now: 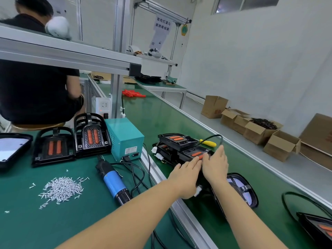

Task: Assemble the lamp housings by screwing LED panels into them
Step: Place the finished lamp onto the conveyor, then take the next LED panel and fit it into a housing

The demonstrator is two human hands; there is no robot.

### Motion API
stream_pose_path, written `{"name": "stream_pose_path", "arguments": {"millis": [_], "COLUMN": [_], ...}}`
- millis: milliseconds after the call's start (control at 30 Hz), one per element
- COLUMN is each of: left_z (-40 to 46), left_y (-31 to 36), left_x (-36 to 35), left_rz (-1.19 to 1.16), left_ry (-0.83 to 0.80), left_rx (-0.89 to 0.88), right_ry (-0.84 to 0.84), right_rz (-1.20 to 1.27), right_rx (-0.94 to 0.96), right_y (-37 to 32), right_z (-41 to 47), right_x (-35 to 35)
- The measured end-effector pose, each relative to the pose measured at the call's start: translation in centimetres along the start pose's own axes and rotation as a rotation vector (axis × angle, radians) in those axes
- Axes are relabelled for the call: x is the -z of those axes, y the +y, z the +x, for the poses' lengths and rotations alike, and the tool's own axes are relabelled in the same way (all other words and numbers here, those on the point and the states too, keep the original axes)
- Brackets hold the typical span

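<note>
Both my hands reach onto the green conveyor belt. My left hand (186, 174) and my right hand (215, 163) lie side by side with straight fingers on a black lamp housing (193, 153) with orange LED strips. That housing belongs to a small stack of housings (175, 141). Another housing (241, 188) lies under my right wrist, glossy face up. On the bench at left stand two more housings (53, 147) (91, 135), a pile of silver screws (61, 189) and a blue electric screwdriver (115, 182).
A teal power box (125, 138) stands between bench and belt, with black cables trailing from it. A yellow-handled screwdriver (208, 143) lies behind the stack. Another housing (318, 227) sits at lower right. Cardboard boxes (280, 143) line the floor. A person in black sits at upper left.
</note>
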State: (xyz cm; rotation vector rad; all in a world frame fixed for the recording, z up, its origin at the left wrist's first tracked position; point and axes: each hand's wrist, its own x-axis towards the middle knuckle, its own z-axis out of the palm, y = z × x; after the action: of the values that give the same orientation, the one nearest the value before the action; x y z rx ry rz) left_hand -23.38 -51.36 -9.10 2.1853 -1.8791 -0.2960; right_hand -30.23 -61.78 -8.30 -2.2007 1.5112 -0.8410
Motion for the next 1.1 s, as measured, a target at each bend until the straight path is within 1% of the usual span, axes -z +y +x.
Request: {"name": "stream_pose_path", "arguments": {"millis": [67,200,333,433,500,700,800,933,1100], "left_z": [0.0,-0.3,-0.6,-0.9,-1.2,-2.5,-3.5,-5.5,-9.4], "left_y": [0.0,-0.2,0.2,0.5,0.3,-0.5,-0.9,-2.2,-5.0], "left_x": [0.1,0.3,0.4,0.9,1.3,2.0,2.5,3.1,3.8], "left_rz": [0.016,0.040,0.028,-0.008,0.008,0.086,0.092,0.094,0.074], "left_ry": [-0.023,-0.052,-0.061,-0.056,-0.069,-0.089,-0.079,-0.023,0.080], "left_rx": [0.012,0.015,0.035,0.059,0.072,0.208,0.237,0.293,0.407], "right_ry": [-0.058,-0.154,-0.205,-0.217,-0.218,-0.158,-0.144,-0.184,-0.298], "right_rz": [-0.065,-0.162,-0.251,-0.308,-0.374,-0.508,-0.529,-0.502,-0.378], "right_rx": [0.030,-0.035,-0.059,-0.059,-0.078,-0.087,-0.027,0.133,0.298], "right_y": [-0.3,-0.1,0.4,0.5,0.5,-0.5,-2.1,-5.2,-9.3], "right_z": [-0.1,0.1,0.3,0.4,0.5,0.2,-0.4,-2.1,-5.8], "right_x": [-0.2,-0.2,-0.1,0.1,0.5,2.0,2.5,1.7,-0.7]}}
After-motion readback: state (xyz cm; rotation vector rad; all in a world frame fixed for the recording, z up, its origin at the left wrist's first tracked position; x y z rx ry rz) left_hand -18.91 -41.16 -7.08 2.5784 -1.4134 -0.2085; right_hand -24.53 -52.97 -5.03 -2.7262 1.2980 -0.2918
